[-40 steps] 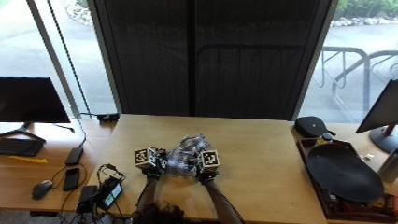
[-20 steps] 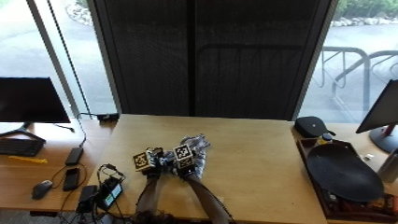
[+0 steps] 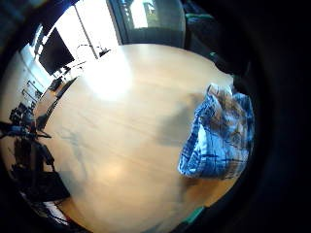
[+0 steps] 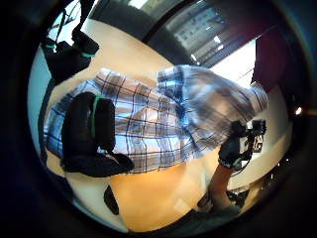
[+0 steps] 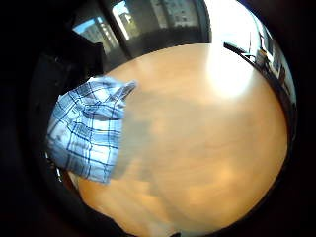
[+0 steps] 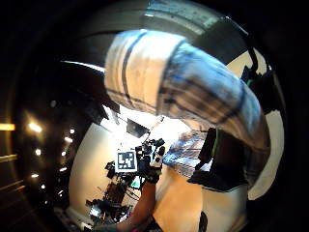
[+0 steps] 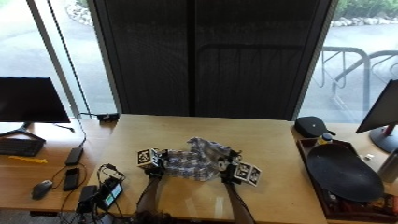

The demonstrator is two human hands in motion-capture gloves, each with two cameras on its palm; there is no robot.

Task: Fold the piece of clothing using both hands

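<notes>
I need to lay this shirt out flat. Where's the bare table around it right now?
The wooden table is bare beyond the plaid shirt, up to the far edge by the window, and to its right toward the black case. The near strip is crowded: left hand and right hand hold the shirt, cables at the left corner.
</notes>
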